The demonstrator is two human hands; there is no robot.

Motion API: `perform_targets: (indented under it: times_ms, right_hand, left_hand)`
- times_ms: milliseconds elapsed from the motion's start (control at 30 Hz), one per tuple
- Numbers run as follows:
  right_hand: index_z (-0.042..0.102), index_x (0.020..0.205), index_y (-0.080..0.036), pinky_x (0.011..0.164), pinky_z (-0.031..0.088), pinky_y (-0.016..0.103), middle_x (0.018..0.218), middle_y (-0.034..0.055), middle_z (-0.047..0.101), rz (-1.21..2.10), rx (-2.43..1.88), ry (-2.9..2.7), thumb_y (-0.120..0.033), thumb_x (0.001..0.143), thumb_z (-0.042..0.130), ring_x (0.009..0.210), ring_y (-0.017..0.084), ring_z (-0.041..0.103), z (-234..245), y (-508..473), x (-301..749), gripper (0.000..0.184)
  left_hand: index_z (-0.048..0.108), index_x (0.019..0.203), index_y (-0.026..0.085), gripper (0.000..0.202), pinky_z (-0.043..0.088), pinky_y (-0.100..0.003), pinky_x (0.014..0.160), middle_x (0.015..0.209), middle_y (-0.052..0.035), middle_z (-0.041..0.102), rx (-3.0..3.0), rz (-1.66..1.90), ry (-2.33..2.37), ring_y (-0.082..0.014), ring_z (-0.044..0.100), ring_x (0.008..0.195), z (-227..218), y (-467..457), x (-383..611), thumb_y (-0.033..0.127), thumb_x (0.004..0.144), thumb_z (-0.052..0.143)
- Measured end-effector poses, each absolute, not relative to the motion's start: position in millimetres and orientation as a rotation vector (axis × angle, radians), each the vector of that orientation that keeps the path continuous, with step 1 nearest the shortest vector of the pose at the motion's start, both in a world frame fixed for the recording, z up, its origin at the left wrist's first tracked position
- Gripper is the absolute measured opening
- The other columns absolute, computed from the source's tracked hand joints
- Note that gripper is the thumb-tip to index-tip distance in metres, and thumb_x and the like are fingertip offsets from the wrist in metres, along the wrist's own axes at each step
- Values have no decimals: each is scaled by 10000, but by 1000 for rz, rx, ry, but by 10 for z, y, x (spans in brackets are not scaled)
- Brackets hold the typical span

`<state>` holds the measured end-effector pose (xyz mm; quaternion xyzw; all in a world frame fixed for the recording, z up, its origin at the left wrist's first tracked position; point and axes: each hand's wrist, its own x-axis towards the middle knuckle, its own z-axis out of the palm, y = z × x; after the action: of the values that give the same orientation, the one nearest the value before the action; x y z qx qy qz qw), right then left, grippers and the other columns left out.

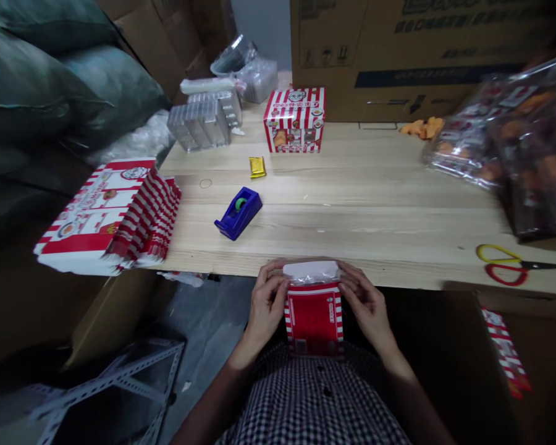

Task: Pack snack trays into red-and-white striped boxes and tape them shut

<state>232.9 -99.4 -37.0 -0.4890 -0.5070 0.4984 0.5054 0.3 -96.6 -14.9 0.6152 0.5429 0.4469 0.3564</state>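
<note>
Between my two hands is a red-and-white striped cardboard box (314,321), held upright against my body at the table's front edge. Its top shows a white flap (311,271) with some clear plastic just below it. My left hand (269,303) grips the box's left side near the top, thumb on the front. On the opposite side my right hand (364,303) pinches the upper right edge. Beyond the hands, a blue tape dispenser (238,213) with a green core stands on the table, and a small gold packet (257,167) lies behind it.
A stack of flattened striped boxes (106,216) lies at the left edge. Behind are clear plastic cases (199,123), an assembled striped box (295,120) and a large carton (412,68). To the right are bagged goods (528,136), orange pieces (421,128) and scissors (514,264).
</note>
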Motion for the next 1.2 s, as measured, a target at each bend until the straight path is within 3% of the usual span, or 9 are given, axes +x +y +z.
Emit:
perform_targets:
  times_ms: [167,300,433,667,867,1000,1200]
  right_hand:
    - [720,1188,-318,1029,514,388,1293,53,623,1166,-1180,-1177,-288,927,680,1204,227,612,-449,-969,2282,266]
    - [690,1110,-284,818,535,320,1177,53,618,1208,-1214,-1366,-317,908,707,984,197,637,-387,-842,2315,206]
    - [652,928,-239,675,449,294,915,17,600,1218,-1243,-1638,-338,915,698,767,167,563,-223,-705,2407,110]
    - [593,691,-216,724,419,296,740,-14,541,1411,-1131,-1473,-359,956,638,746,160,514,-199,-774,2426,304]
    - [637,731,-216,706,415,275,762,-24,579,1393,-1259,-1029,-370,924,681,712,136,517,-358,-999,2263,250]
    - [686,790,-221,703,404,275,803,-12,609,1354,-1268,-1133,-373,911,694,743,142,526,-320,-1013,2300,194]
    - [589,632,-205,659,390,273,674,-33,537,1377,-1245,-1084,-369,873,735,652,129,462,-328,-943,2295,326]
  left_hand:
    - [717,848,175,217,469,-343,952,1178,-103,592,1428,1120,1395,-227,591,1139,-182,-923,30,260,979,567]
    - [711,847,173,231,451,-337,973,1164,-102,592,1445,1126,1344,-224,580,1154,-209,-929,39,266,988,554]
    - [718,950,184,146,428,-363,1018,1176,-116,602,1596,1073,1256,-238,553,1202,-191,-950,-24,236,971,584]
    - [691,812,179,213,400,-348,1016,1079,-105,638,1562,992,1193,-251,523,1239,-105,-962,-91,243,975,570]
    - [684,808,168,228,435,-302,893,968,-60,610,1201,1110,1278,-200,585,989,-107,-1019,128,292,969,582]
    - [721,812,171,220,423,-298,930,1038,-66,616,1201,1101,1283,-203,581,1051,-69,-989,139,287,957,603]
    - [683,684,159,305,437,-285,859,1015,-67,609,1237,1019,1313,-189,584,990,-56,-880,94,324,934,630]
